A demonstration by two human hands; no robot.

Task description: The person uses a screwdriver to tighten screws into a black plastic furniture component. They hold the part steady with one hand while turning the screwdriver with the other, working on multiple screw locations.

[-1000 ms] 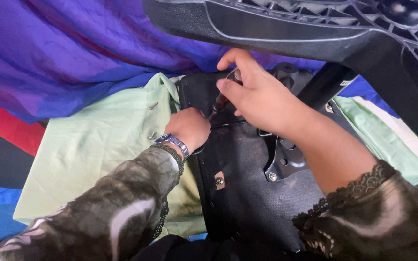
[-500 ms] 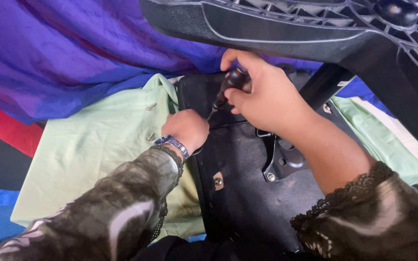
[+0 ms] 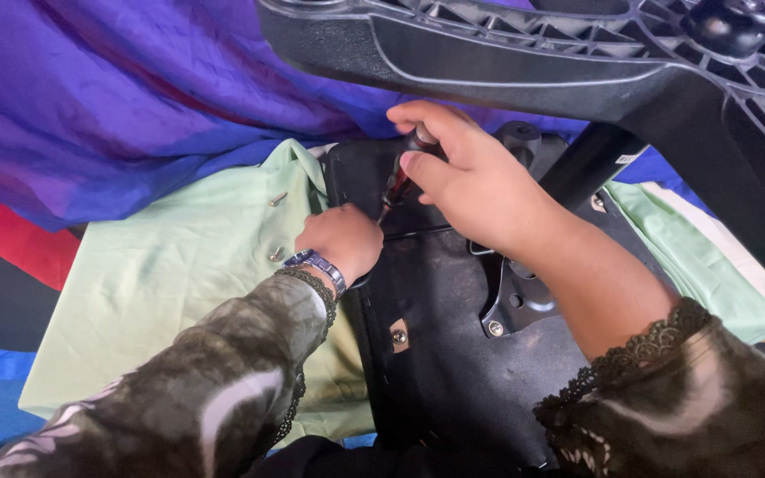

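Currently, in the head view, the right hand [image 3: 471,181] is closed around a dark-handled screwdriver [image 3: 405,173], its tip angled down toward 7 o'clock onto the black underside of a chair seat [image 3: 444,354] at picture centre. The left hand [image 3: 343,241] is curled into a fist, pressed against the seat's left edge just beside the tip; whether it holds anything cannot be told. Two loose screws [image 3: 277,200] lie on pale green cloth [image 3: 161,292] at 9 o'clock of the left hand. A black chair base [image 3: 524,62] spans 12 o'clock. Purple fabric [image 3: 117,97] fills 10 o'clock.
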